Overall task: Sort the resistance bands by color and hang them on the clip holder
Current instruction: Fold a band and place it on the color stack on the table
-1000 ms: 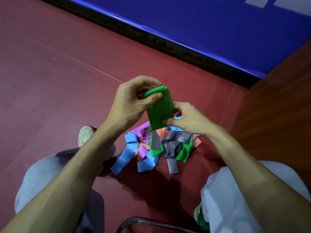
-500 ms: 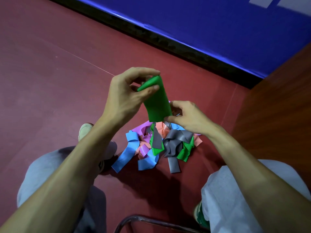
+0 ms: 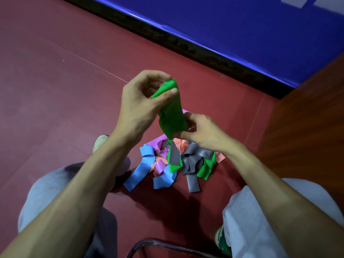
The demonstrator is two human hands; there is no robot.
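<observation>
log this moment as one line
left hand: pinches green band top | right hand: pinches its lower end | band pile: on floor, unsorted

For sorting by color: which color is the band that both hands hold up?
Green; the head view shows the band between the left hand and right hand.

— What sort of place is this looking like?
— It's looking like a sports hall. Dark red court flooring (image 3: 55, 101) is carrying a thin painted line (image 3: 111, 74), and a blue barrier board (image 3: 242, 25) is edging it (black base strip (image 3: 186, 45) underneath). Resistance bands (image 3: 191, 161) are lying heaped near a wooden panel (image 3: 307, 127).
</observation>
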